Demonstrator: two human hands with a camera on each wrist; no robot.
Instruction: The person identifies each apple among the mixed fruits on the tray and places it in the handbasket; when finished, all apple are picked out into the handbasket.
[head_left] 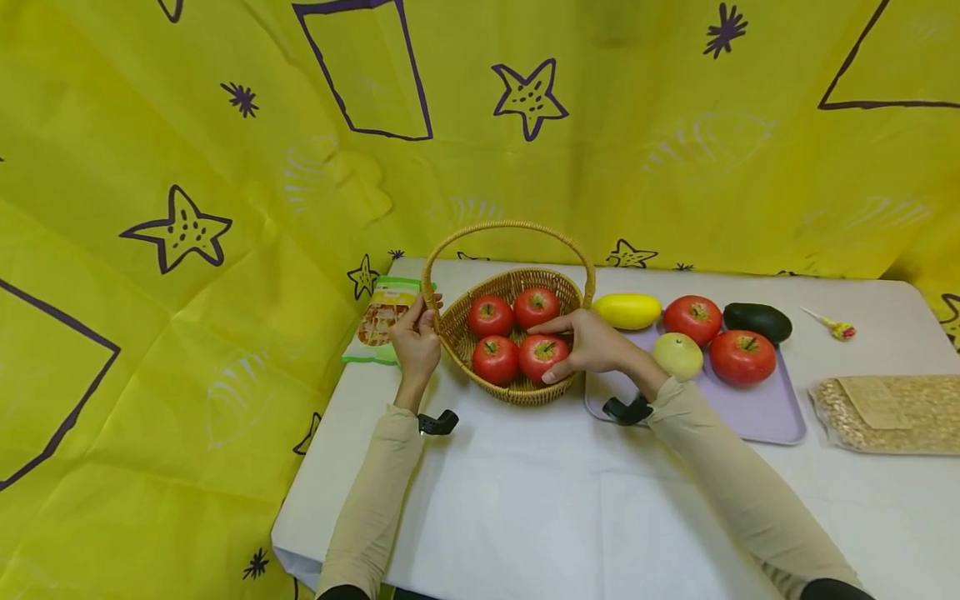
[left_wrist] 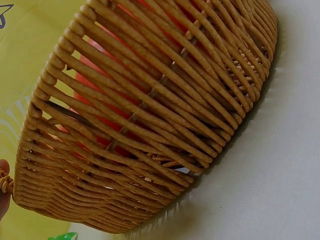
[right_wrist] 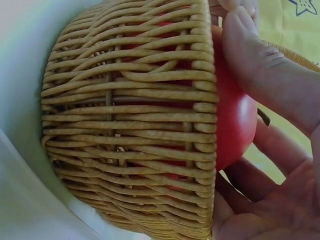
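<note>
A wicker basket [head_left: 525, 396] with a tall arched handle [head_left: 510, 225] stands on the table, holding several red apples [head_left: 491, 317]. My left hand [head_left: 417, 343] grips the foot of the handle on the basket's left side; in the left wrist view only a bit of that finger [left_wrist: 4, 187] shows beside the woven wall [left_wrist: 150, 115]. With thumb and fingers spread around it, my right hand [head_left: 596, 342] holds the front right apple [head_left: 542, 357]. The right wrist view shows the thumb [right_wrist: 270, 70] on that apple [right_wrist: 237, 120], which sits partly above the rim.
Right of the basket, a lilac tray [head_left: 750, 427] carries a yellow oblong fruit [head_left: 628, 311], two tomatoes [head_left: 742, 358], a pale green round fruit [head_left: 678, 355] and a dark green avocado [head_left: 757, 322]. A lollipop [head_left: 842, 331], a bag of grains [head_left: 892, 414] and a snack packet [head_left: 381, 321] lie around.
</note>
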